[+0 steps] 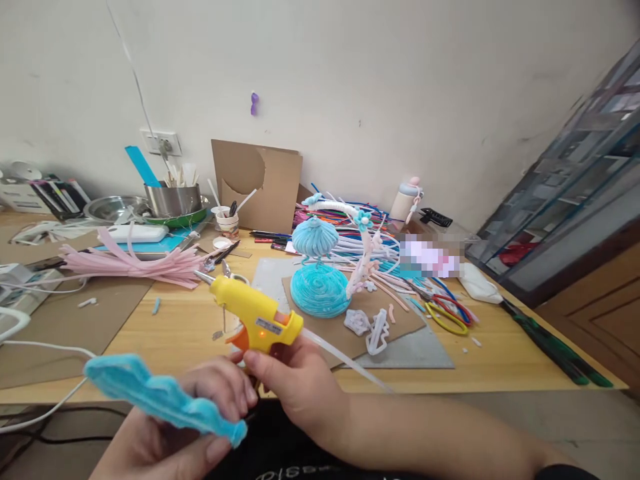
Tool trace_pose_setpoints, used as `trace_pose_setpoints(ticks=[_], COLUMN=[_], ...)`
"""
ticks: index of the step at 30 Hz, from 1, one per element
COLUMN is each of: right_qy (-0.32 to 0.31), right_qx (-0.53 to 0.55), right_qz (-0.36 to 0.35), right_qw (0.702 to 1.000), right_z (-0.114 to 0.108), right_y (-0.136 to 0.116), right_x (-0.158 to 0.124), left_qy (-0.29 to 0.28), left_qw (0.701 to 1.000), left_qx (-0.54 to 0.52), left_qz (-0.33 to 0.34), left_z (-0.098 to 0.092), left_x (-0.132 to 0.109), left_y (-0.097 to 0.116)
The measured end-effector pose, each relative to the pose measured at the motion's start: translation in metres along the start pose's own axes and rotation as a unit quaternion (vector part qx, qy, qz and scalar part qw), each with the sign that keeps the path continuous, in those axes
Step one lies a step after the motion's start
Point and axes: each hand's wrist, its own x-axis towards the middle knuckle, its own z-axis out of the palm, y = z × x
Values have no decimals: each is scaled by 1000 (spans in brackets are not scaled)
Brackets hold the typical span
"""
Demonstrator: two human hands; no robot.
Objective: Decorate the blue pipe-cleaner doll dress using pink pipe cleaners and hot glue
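Note:
My left hand (150, 437), low in the view, pinches a blue wavy-edged piece of pipe cleaner (165, 393) between thumb and fingers. Its curled fingers come close to the handle of the yellow hot glue gun (250, 310), which my right hand (305, 373) grips. The glue gun's nozzle points up and left, an orange light glows on its side, and a clear glue stick (345, 357) sticks out of its back. Behind it stands a pipe-cleaner model with a round blue base (320, 291), a ribbed blue dome (315, 237) and a white-pink arch (367, 257) with blue flowers.
The model rests on a cardboard piece (410, 320) beside white pipe-cleaner shapes (377, 333). Yellow-handled scissors (447, 320) lie to the right. Pink pipe cleaners (130, 260) lie on the left. A metal pot (173, 200) and a bottle (405, 200) stand near the wall.

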Motion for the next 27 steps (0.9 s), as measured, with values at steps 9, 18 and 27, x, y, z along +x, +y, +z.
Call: trace_pose_setpoints(ticks=[9,18,27], right_qy=[156,302,319], right_qx=[-237,-169,-116], right_qz=[-116,-188,-184], right_qw=[952,919,922], right_z=[-84,-187,-214], right_y=[-21,0,4], right_x=[-33,-82,-79], left_qy=[93,19,44], left_qw=[990,971,932], left_qx=[-29,220,351], left_qz=[-99,-87,-74], left_z=[27,103,127], left_x=[29,149,200], left_y=[-29,-73,-104])
